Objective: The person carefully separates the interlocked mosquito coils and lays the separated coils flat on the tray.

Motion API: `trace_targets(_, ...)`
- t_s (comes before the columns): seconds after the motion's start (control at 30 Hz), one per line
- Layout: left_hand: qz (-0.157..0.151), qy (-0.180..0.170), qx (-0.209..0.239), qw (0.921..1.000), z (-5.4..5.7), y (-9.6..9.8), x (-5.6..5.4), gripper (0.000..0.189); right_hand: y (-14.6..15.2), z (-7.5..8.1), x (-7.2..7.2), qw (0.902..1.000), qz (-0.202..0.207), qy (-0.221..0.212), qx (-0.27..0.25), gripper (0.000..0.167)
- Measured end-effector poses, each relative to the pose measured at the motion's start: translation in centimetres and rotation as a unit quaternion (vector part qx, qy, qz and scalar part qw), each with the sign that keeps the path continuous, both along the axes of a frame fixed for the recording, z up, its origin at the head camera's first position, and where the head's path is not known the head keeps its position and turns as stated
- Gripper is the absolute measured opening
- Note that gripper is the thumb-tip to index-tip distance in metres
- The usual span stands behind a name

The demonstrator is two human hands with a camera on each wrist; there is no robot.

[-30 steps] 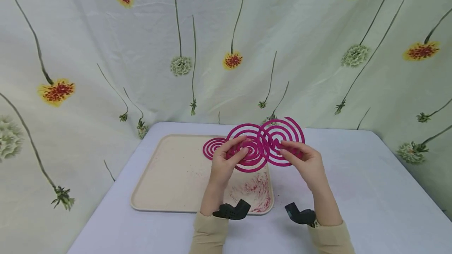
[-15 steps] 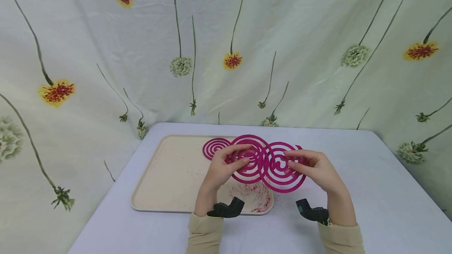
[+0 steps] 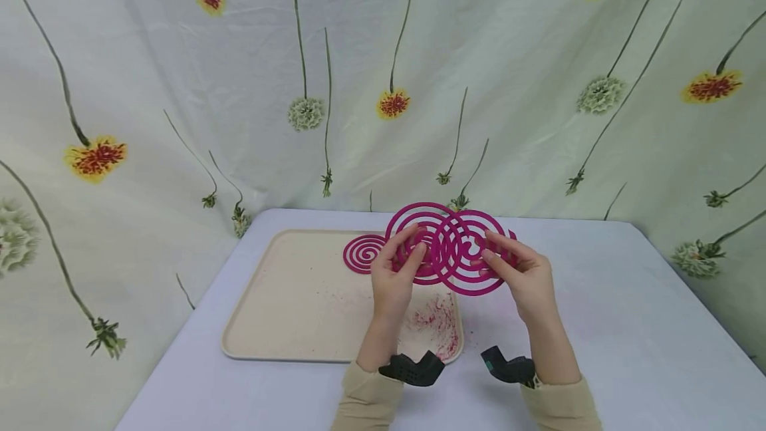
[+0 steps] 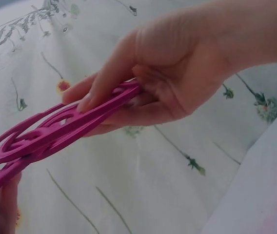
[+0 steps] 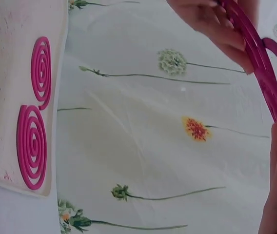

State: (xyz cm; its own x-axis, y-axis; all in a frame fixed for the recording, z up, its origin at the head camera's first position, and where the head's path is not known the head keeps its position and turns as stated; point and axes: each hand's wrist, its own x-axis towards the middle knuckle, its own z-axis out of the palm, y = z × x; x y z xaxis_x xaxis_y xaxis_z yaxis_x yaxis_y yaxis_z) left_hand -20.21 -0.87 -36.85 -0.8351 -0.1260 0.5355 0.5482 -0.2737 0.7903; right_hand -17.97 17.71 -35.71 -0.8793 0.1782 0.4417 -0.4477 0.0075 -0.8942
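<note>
Two flat magenta mosquito coils overlap edge over edge above the tray's right side in the head view. My left hand (image 3: 391,278) pinches the left coil (image 3: 425,205) between thumb and fingers. The right coil (image 3: 475,292) is pinched by my right hand (image 3: 529,278) in the same way. Seen nearly edge-on in the left wrist view, the held coils (image 4: 70,129) lie very close and cross each other; whether their turns are hooked together I cannot tell. Fingers cover part of each coil's middle.
A cream tray (image 3: 287,298) lies on the white table (image 3: 598,298), with magenta crumbs in its near right corner. At its far edge rest two more spirals, an upper coil (image 5: 42,73) and a lower coil (image 5: 33,144) in the right wrist view. A flowered curtain (image 3: 514,85) hangs behind.
Both hands dip with the coils, then rise again. The left hand is now farther right, and the two coils overlap more than a second ago. Both grips stay on.
</note>
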Motion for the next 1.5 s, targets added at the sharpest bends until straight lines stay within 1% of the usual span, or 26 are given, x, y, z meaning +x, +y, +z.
trace_targets(0.1,0.020,-0.001,0.023,0.9995,-0.1,0.7,0.2,0.037,-1.2,-0.1,0.0,0.9981,-0.030,-0.002,-0.054,0.033)
trace_targets(0.17,0.017,0.009,0.032,0.9993,0.0,1.1,0.4,0.040,-2.0,-0.2,-0.1,0.9952,-0.052,0.004,-0.084,0.033)
trace_targets(0.27,-0.001,0.023,0.031,0.9993,0.0,1.6,0.6,0.043,-3.0,-0.4,-0.1,0.9903,-0.075,0.025,-0.114,0.031)
trace_targets(0.33,-0.013,0.032,0.027,0.9990,0.0,1.7,0.7,0.044,-3.3,-0.5,-0.1,0.9894,-0.083,0.035,-0.114,0.031)
trace_targets(0.43,-0.011,0.032,0.013,0.9993,-0.1,1.7,0.7,0.043,-3.0,-0.4,-0.1,0.9930,-0.079,0.030,-0.082,0.031)
trace_targets(0.5,-0.017,0.032,0.013,0.9992,-0.1,1.5,0.6,0.043,-2.2,-0.3,0.0,0.9970,-0.065,0.015,-0.040,0.034)
trace_targets(0.57,-0.035,0.035,0.008,0.9987,-0.1,0.9,0.4,0.044,-1.0,-0.1,0.1,0.9994,-0.033,0.001,0.013,0.037)
trace_targets(0.6,-0.048,0.037,0.001,0.9982,-0.1,0.6,0.3,0.046,-0.3,0.0,0.1,0.9991,-0.011,-0.004,0.040,0.038)
trace_targets(0.67,-0.080,0.043,-0.022,0.9956,-0.1,-0.3,0.1,0.050,0.9,0.0,0.2,0.9945,0.041,-0.013,0.095,0.039)
trace_targets(0.73,-0.109,0.052,-0.053,0.9912,-0.1,-1.4,-0.1,0.049,2.1,0.1,0.3,0.9863,0.089,-0.016,0.138,0.040)
trace_targets(0.77,-0.118,0.056,-0.072,0.9888,-0.1,-2.0,-0.2,0.048,2.5,0.1,0.4,0.9824,0.107,-0.015,0.152,0.040)
trace_targets(0.83,-0.132,0.063,-0.102,0.9839,-0.2,-3.0,-0.3,0.041,3.1,0.2,0.5,0.9771,0.128,-0.015,0.170,0.042)
trace_targets(0.9,-0.139,0.065,-0.119,0.9809,-0.2,-3.7,-0.4,0.035,3.3,0.3,0.6,0.9756,0.131,-0.014,0.175,0.044)
trace_targets(0.93,-0.136,0.066,-0.125,0.9806,-0.2,-3.9,-0.4,0.032,3.3,0.3,0.6,0.9761,0.131,-0.013,0.173,0.044)
trace_targets(1.0,-0.122,0.059,-0.127,0.9825,-0.2,-4.0,-0.5,0.030,3.1,0.3,0.6,0.9790,0.122,-0.013,0.163,0.044)
trace_targets(1.03,-0.113,0.055,-0.119,0.9848,-0.2,-3.9,-0.5,0.029,2.9,0.3,0.6,0.9810,0.115,-0.014,0.155,0.044)
trace_targets(1.1,-0.085,0.045,-0.100,0.9903,-0.1,-3.4,-0.4,0.028,2.4,0.3,0.6,0.9860,0.097,-0.012,0.135,0.044)
trace_targets(1.2,-0.045,0.028,-0.052,0.9972,0.0,-2.2,-0.3,0.026,1.5,0.3,0.5,0.9942,0.062,-0.009,0.087,0.044)
trace_targets(1.3,-0.012,0.027,-0.019,0.9994,-0.1,-0.7,-0.1,0.024,0.3,0.3,0.3,0.9997,0.016,0.000,0.020,0.044)
trace_targets(1.33,-0.009,0.033,-0.012,0.9994,-0.2,-0.3,-0.1,0.024,-0.1,0.3,0.2,1.0000,-0.003,0.003,-0.004,0.043)
trace_targets(1.4,0.001,0.048,-0.018,0.9987,-0.5,0.7,0.0,0.025,-1.0,0.1,0.1,0.9980,-0.045,0.012,-0.042,0.043)
trace_targets(1.47,0.005,0.062,-0.029,0.9976,-0.8,1.6,0.2,0.027,-1.9,0.0,0.0,0.9940,-0.084,0.027,-0.065,0.043)
trace_targets(1.5,0.004,0.067,-0.034,0.9971,-0.9,1.9,0.3,0.029,-2.3,-0.2,-0.1,0.9919,-0.101,0.036,-0.068,0.043)
